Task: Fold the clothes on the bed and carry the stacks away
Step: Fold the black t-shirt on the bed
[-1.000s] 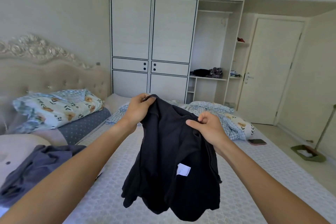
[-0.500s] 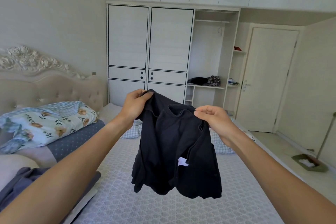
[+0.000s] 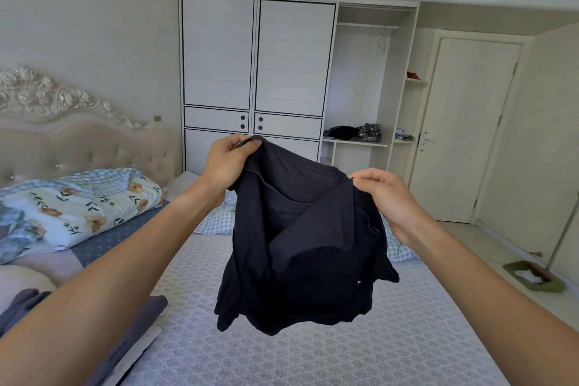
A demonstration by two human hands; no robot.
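The black garment (image 3: 300,247) hides the bed's (image 3: 313,354) middle and part of the checked bedding (image 3: 216,219) behind it; the grey clothes (image 3: 25,307) run off the left edge; the items on the wardrobe shelf (image 3: 354,142) are too small to identify.

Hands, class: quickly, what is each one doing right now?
Left hand: closed, gripping the black garment.
Right hand: closed, pinching the same black garment.

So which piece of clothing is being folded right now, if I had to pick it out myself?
Start at the bed with the pale patterned cover. Above its middle hangs a crumpled black fabric garment, its top edge pinched by the left hand and the right hand. Unlike the grey clothing lying on the bed's left edge, it is black and held in the air.
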